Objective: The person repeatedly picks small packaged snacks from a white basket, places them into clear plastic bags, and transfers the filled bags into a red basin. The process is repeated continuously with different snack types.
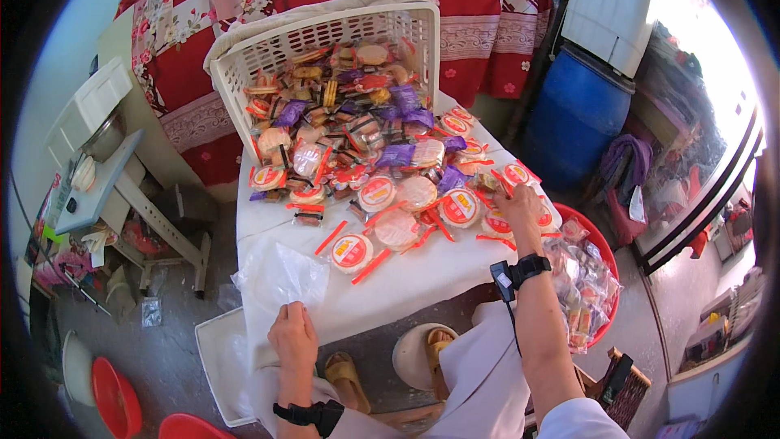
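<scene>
My left hand (294,339) is closed at the table's near edge, its fingertips gripping the lower part of a clear plastic bag (294,270). The bag lies limp on the white tabletop (410,280). Farther right, my right hand (521,210) reaches into a spread of wrapped snacks, fingers bent down at the edge of a round cracker packet (517,173) with red ends. What its fingertips pinch is partly hidden. More round packets, such as one with a red and yellow label (352,252), lie between the hands. Purple-wrapped sweets (396,155) are mixed among them.
A white plastic basket (325,24) lies tipped at the back, spilling snacks forward. Right of the table stands a red tub (608,264) of filled packets, with a blue barrel (577,110) beyond. A white bin (218,358) sits below left, near red basins (116,398).
</scene>
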`<action>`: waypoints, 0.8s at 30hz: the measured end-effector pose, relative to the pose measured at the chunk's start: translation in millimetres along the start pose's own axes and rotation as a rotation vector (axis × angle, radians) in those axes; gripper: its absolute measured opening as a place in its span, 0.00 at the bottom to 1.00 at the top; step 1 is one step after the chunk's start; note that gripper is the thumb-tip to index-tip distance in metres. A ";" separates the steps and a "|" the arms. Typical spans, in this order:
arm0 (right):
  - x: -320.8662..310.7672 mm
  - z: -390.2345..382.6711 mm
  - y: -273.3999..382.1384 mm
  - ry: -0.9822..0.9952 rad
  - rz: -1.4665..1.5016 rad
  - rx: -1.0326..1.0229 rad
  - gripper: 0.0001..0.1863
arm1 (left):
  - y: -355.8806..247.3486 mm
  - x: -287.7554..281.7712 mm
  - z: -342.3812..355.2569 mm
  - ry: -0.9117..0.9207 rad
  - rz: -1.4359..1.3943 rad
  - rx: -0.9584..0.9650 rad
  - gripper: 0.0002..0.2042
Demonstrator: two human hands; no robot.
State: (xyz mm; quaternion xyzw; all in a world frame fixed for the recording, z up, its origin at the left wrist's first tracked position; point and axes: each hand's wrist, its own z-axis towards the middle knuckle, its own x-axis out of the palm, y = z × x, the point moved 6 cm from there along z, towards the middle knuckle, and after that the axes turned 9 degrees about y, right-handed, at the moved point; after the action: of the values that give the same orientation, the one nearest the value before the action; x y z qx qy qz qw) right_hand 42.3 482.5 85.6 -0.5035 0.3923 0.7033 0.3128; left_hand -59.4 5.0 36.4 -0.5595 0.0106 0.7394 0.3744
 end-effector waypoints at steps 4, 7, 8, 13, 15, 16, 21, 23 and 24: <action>8.2 10.6 -3.0 -0.023 0.076 -0.015 0.21 | -0.2 4.1 -0.1 0.035 -0.002 -0.025 0.03; -4.8 8.8 0.1 -0.048 0.226 -0.111 0.17 | -0.4 4.9 1.5 0.059 0.004 -0.031 0.03; -14.2 5.8 3.2 -0.071 0.331 -0.158 0.16 | 0.1 5.2 2.2 0.072 0.018 -0.034 0.03; -26.3 -45.2 64.6 0.474 1.318 -0.314 0.15 | 0.0 3.3 2.3 0.035 -0.017 -0.024 0.02; -16.9 -91.7 114.7 0.892 1.157 -0.497 0.13 | -1.0 2.1 2.1 0.007 -0.049 -0.005 0.02; -10.5 -118.5 133.1 1.015 1.133 -0.542 0.14 | -0.7 2.1 1.3 0.012 -0.044 -0.020 0.02; 40.1 -218.6 194.7 1.447 0.957 -0.546 0.14 | -3.3 -3.9 1.8 -0.023 -0.053 -0.064 0.02; 52.9 -227.3 204.9 1.473 0.974 -0.534 0.15 | -5.0 -8.1 1.2 -0.023 -0.035 -0.065 0.02; 59.0 -228.3 206.4 1.472 0.960 -0.510 0.15 | -6.1 -9.4 1.6 -0.023 -0.029 -0.061 0.03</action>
State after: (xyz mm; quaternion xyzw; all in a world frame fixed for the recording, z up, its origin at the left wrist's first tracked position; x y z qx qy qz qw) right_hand -41.9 184.8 35.9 -0.6614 0.4927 0.3247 -0.4630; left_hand -56.4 5.0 47.4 -0.5623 -0.0244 0.7401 0.3681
